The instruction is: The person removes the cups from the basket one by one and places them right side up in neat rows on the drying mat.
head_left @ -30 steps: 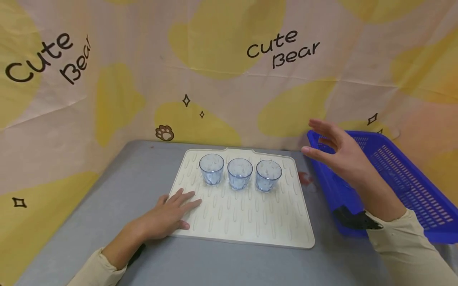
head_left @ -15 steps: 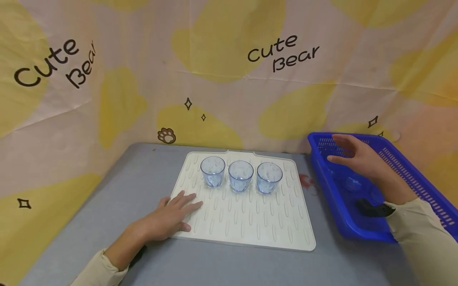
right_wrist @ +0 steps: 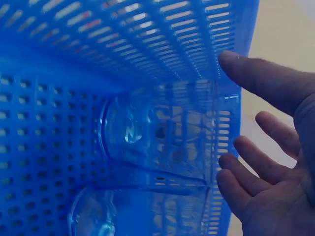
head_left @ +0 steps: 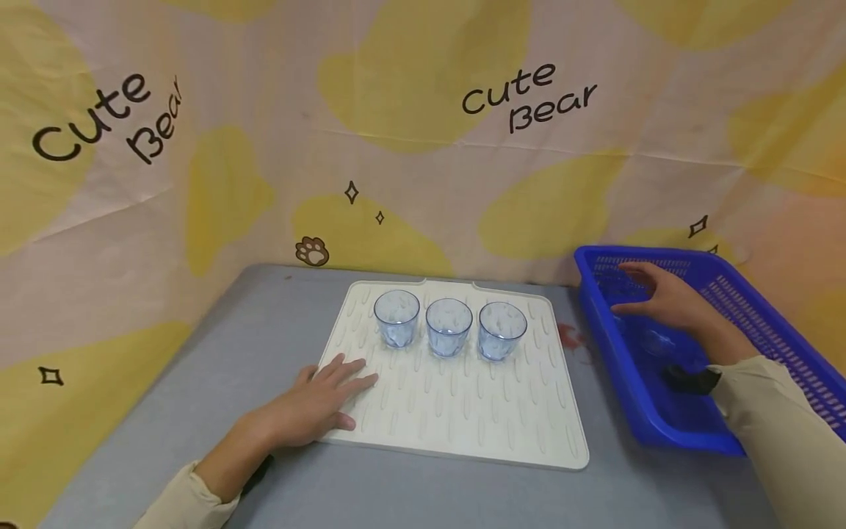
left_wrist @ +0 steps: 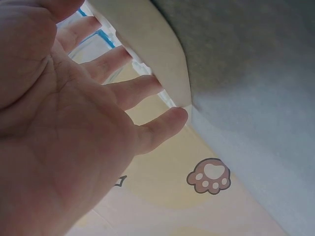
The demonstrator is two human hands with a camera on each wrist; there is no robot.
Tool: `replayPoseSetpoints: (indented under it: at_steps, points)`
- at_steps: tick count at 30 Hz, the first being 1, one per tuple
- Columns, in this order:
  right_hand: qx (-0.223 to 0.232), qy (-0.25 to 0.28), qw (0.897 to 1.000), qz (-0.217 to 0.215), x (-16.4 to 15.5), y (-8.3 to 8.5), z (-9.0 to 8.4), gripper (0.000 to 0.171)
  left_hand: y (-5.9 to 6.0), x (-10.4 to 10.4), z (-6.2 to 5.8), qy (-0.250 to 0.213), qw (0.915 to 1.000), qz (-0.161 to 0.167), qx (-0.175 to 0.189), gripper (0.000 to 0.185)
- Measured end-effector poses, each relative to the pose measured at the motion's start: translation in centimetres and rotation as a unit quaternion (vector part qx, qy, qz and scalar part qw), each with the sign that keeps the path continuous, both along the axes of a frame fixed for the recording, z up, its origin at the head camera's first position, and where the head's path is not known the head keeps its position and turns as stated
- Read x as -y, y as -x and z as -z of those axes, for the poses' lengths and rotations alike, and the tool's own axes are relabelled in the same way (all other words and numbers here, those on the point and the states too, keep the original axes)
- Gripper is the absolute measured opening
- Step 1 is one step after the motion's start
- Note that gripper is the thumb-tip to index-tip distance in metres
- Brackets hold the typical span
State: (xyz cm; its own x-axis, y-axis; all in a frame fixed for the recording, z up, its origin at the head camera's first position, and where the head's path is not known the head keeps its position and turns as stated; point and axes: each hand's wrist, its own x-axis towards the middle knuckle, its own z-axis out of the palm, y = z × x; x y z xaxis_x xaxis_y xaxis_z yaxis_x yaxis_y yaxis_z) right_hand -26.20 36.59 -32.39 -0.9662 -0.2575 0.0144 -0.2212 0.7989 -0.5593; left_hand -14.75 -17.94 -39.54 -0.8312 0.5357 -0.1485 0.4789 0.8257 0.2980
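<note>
Three clear blue-tinted glasses (head_left: 396, 318) (head_left: 449, 327) (head_left: 502, 330) stand upright in a row at the back of a cream ribbed mat (head_left: 463, 426). My left hand (head_left: 324, 400) lies flat on the mat's near-left corner, with straight fingers (left_wrist: 133, 91) touching the mat edge (left_wrist: 157, 54). My right hand (head_left: 651, 290) reaches inside the blue slotted basket (head_left: 634, 400) with its fingers (right_wrist: 251, 152) spread and holding nothing. A clear glass (right_wrist: 162, 132) lies on its side just in front of that palm. A second glass (right_wrist: 93, 216) lies beside it.
The mat and basket sit on a grey table (head_left: 251, 345). A yellow and cream "Cute Bear" cloth (head_left: 423, 147) hangs close behind and to the left. A small red mark (head_left: 568, 336) lies between the mat and the basket.
My right hand has moved from above the basket's near rim down and back into the basket. The left hand and the three glasses have stayed put.
</note>
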Motion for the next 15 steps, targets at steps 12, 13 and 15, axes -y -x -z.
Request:
replayPoseSetpoints:
  at_steps: [12,13,15]
  points:
    - [-0.037,-0.03,0.999,-0.021,-0.6,0.4,1.0,0.086,0.0,-0.2,0.1,0.001,1.0,-0.004,0.001,0.069]
    - [-0.037,-0.037,0.998,-0.026,-0.6,0.4,1.1,0.086,0.0,-0.2,0.1,0.002,1.0,-0.003,0.0,0.069]
    - [-0.04,-0.054,0.997,-0.036,-0.7,0.5,1.2,0.087,0.0,-0.1,0.1,0.002,1.0,-0.002,-0.001,0.069]
